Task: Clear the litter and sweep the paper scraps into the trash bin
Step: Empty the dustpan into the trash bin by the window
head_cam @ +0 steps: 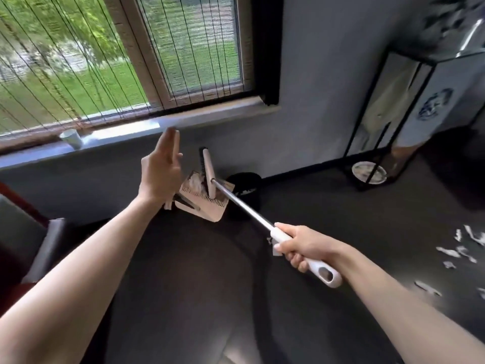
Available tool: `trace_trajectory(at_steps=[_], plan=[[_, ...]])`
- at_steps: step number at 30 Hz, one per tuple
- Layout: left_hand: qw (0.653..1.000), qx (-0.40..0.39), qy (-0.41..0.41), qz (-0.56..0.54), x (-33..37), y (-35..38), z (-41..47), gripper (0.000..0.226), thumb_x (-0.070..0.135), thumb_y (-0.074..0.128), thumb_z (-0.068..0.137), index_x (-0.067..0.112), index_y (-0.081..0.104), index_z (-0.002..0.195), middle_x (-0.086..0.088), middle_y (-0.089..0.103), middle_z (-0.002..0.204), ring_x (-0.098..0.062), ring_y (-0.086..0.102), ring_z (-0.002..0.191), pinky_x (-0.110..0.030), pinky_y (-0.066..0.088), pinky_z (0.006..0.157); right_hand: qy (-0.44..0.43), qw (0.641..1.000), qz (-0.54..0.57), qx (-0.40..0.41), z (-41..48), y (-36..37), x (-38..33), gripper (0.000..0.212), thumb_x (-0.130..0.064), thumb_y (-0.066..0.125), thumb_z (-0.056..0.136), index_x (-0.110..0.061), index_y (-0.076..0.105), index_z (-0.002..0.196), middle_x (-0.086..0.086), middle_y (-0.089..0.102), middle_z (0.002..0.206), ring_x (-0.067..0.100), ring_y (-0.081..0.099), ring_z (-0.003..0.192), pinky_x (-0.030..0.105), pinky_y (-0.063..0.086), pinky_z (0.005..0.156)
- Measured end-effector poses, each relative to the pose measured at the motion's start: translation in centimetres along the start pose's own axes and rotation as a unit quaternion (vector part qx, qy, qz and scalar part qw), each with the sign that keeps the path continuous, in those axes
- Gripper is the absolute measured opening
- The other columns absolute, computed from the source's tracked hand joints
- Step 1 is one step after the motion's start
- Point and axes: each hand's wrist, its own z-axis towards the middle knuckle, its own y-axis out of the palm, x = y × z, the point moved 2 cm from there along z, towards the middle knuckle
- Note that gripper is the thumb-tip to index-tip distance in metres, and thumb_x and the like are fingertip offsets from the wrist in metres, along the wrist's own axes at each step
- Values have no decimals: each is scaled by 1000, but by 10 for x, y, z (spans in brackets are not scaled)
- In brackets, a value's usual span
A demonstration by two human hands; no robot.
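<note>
Right hand (296, 248) gripped white-handled metal broom (244, 204), head resting in beige plastic dustpan (207, 209). Left hand (160, 174) was spread, fingers straight

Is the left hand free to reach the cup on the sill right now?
Probably yes: the left hand is open, and nothing stands between it and the cup on the sill.
</note>
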Motion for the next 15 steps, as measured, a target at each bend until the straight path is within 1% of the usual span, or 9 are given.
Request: trace_trajectory(at_steps=[2, 5, 7, 9, 11, 12, 13, 14, 15], plan=[[1000, -18, 6, 4, 5, 8, 4, 63, -1, 55, 92, 22, 39, 148, 21, 42, 131, 21, 35, 115, 10, 26, 87, 3, 1000, 15, 9, 1, -4, -2, 51, -6, 51, 94, -18, 27, 138, -8, 43, 49, 2, 38, 41, 14, 33, 34], [999, -39, 16, 14, 13, 20, 14, 63, 0, 54, 92, 28, 40, 147, 19, 45, 130, 12, 42, 116, 11, 28, 79, -2, 999, 29, 16, 4, -9, -2, 57, -5, 51, 94, -17, 24, 143, -8, 44, 47, 2, 39, 40, 14, 34, 34], [998, -47, 24, 18, 12, 28, 25, 63, 1, 54, 93, 30, 40, 147, 18, 45, 130, 15, 40, 112, 12, 29, 73, -10, 999, 29, 24, 10, -14, -2, 65, -6, 52, 93, -24, 23, 148, -8, 46, 47, 2, 41, 40, 15, 35, 35], [998, -53, 35, 30, 11, 34, 36, 62, 1, 55, 93, 29, 40, 146, 18, 45, 129, 15, 39, 112, 12, 28, 75, -12, 999, 33, 36, 17, -17, -6, 73, -5, 53, 93, -34, 18, 150, -6, 47, 50, 3, 42, 40, 15, 36, 35], [996, -57, 50, 45, 11, 42, 50, 61, 1, 55, 93, 27, 42, 146, 16, 46, 130, 15, 41, 111, 11, 28, 77, -19, 998, 41, 43, 27, -17, -12, 76, -5, 54, 92, -37, 17, 150, -2, 46, 57, 3, 43, 41, 16, 37, 36], [995, -63, 62, 50, 11, 46, 57, 60, 0, 56, 92, 26, 43, 145, 14, 48, 131, 11, 45, 113, 8, 31, 82, -21, 998, 48, 45, 33, -18, -17, 76, -5, 54, 92, -36, 17, 150, -2, 46, 58, 3, 43, 41, 16, 37, 36], [993, -78, 75, 54, 9, 52, 62, 60, 0, 56, 92, 25, 44, 145, 9, 52, 133, 3, 51, 115, 0, 37, 89, -21, 997, 58, 48, 39, -19, -22, 76, -5, 54, 92, -36, 17, 150, -2, 47, 57, 3, 43, 41, 16, 37, 36], [989, -106, 88, 62, 6, 59, 66, 61, 0, 57, 92, 27, 44, 145, 2, 57, 133, -7, 56, 117, -13, 44, 94, -19, 996, 68, 50, 46, -21, -26, 76, -4, 54, 92, -36, 17, 150, -3, 47, 55, 3, 43, 41, 16, 37, 36], [982, -144, 97, 78, 2, 68, 68, 62, 2, 57, 92, 30, 43, 145, -4, 61, 130, -16, 59, 116, -26, 49, 95, -16, 995, 77, 54, 53, -23, -31, 75, -4, 54, 92, -35, 18, 150, -4, 47, 53, 3, 42, 41, 16, 37, 36]])
